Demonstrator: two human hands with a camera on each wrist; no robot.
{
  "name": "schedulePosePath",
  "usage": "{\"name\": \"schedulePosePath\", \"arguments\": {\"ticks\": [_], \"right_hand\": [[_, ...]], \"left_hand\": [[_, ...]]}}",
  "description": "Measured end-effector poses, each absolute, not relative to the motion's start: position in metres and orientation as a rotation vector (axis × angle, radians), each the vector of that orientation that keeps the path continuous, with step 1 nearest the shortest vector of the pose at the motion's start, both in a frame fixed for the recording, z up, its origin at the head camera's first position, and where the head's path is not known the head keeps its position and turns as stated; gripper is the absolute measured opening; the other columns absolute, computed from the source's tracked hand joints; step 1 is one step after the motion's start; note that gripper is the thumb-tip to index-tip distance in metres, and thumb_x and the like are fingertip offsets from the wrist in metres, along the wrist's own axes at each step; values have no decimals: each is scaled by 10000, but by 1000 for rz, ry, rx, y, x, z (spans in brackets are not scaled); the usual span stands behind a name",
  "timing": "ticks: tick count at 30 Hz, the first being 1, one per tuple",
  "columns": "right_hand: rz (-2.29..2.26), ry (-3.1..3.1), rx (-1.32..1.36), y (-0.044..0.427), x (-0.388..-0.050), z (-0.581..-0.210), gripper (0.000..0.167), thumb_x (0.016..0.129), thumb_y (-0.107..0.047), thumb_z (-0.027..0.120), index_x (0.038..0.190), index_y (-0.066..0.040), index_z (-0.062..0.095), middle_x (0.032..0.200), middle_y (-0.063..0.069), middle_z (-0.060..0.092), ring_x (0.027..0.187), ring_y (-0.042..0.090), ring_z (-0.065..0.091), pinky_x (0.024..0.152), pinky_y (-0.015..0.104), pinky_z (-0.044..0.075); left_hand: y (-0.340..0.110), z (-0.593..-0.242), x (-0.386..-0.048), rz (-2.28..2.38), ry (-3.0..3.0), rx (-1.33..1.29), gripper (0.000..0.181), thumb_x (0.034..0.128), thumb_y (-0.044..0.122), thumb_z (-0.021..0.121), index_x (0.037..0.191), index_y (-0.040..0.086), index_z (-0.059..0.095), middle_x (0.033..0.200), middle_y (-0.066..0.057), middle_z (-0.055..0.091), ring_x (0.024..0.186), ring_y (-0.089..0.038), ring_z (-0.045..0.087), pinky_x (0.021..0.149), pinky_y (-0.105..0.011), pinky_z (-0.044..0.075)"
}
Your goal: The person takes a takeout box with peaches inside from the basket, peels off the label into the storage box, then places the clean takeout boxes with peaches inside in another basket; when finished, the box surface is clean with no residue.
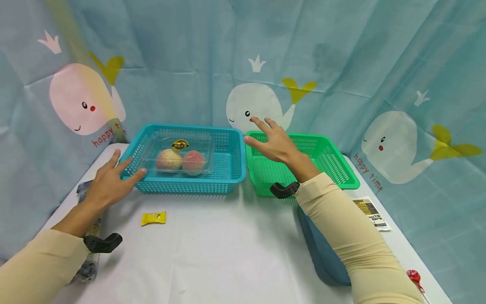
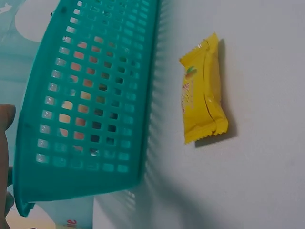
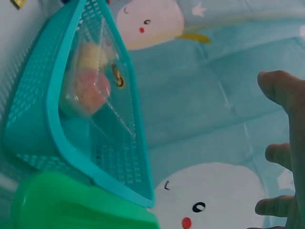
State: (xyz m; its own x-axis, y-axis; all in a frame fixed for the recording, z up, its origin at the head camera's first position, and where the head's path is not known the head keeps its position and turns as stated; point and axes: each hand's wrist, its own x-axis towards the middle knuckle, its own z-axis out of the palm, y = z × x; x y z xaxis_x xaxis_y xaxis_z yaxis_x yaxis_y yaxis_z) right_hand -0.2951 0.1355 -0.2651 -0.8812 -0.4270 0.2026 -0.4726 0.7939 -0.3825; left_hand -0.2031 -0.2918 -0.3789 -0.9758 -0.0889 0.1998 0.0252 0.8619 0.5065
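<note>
A blue perforated basket [image 1: 228,185] stands at the back left of the table. In it lies a clear plastic box [image 1: 206,145] with a dark and yellow label, holding two peaches [image 1: 169,159]. My left hand [image 1: 110,181] is at the basket's left front corner, fingers spread; whether it touches the rim I cannot tell. Above the left part of a green basket [image 1: 303,175] hovers my right hand [image 1: 275,143], its fingers apart and nothing in them. A small yellow wrapped packet [image 2: 204,90] lies in front of the blue basket, below my left hand in the left wrist view.
A dark blue bin [image 1: 322,249] sits partly under my right forearm. To its right are a printed packet [image 1: 373,214] and a red lollipop [image 1: 414,276]. A clear bag with dark contents [image 1: 88,270] lies beneath my left forearm. A whale-print curtain [image 1: 182,84] hangs behind the table.
</note>
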Motion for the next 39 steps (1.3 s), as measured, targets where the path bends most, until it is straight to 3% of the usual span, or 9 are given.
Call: {"name": "schedulePosePath", "arguments": {"ticks": [13, 18, 27, 39], "right_hand": [[855, -2885, 767, 102, -315, -280, 746, 903, -661, 446, 1539, -337, 230, 1584, 37, 171, 1439, 241, 136, 1083, 572, 232], [936, -2896, 768, 88, -322, -287, 741, 910, -633, 473, 1537, -303, 256, 1566, 8, 229, 1420, 242, 199, 1082, 542, 258], [1073, -2961, 692, 64, -330, -299, 736, 895, -628, 515, 1528, -350, 262, 1565, -29, 241, 1403, 273, 251, 1060, 553, 296], [1229, -2972, 674, 39, -345, -311, 696, 917, -555, 549, 1521, -307, 307, 1550, 13, 283, 1377, 280, 308, 1034, 521, 349]], "left_hand": [[-296, -391, -208, -802, -2843, 113, 842, 960, 609, 380, 1473, -50, 272, 1576, -214, -23, 1358, -555, 56, 985, -752, 119], [-296, -390, -210, -817, -2835, 125, 851, 954, 600, 413, 1468, -64, 279, 1576, -222, 6, 1359, -551, 77, 988, -748, 129], [-295, -392, -212, -830, -2834, 135, 846, 953, 598, 420, 1475, -53, 280, 1581, -209, 6, 1363, -541, 89, 989, -740, 153], [-294, -391, -211, -843, -2835, 145, 850, 951, 603, 415, 1473, -55, 284, 1586, -194, 5, 1370, -524, 102, 990, -733, 173]]}}
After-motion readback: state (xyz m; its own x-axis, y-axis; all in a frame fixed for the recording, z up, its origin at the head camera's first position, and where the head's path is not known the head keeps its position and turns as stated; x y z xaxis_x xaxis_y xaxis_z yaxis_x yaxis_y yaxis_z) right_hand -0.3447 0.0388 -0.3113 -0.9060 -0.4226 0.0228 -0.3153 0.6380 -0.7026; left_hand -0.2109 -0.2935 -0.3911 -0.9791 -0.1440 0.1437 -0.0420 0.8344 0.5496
